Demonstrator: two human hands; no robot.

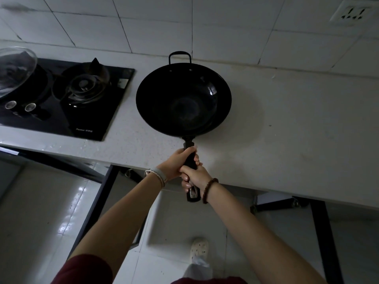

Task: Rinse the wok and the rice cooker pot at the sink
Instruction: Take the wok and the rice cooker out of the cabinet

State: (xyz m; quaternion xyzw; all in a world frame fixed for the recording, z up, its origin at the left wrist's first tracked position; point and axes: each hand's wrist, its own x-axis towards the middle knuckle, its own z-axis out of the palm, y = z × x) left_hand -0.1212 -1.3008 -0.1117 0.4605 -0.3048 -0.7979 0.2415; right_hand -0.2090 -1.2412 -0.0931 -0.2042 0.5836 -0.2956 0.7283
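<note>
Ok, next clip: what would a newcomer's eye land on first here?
The black wok dominates the centre, over the white countertop. The left grip and the right grip are both wrapped round its long handle, with the left nearer the pan. To the left sits a black gas hob, with a glass lid at its far-left end, cut off by the frame edge.

Both hands, left hand and right hand, grip the wok handle above the counter.
</note>
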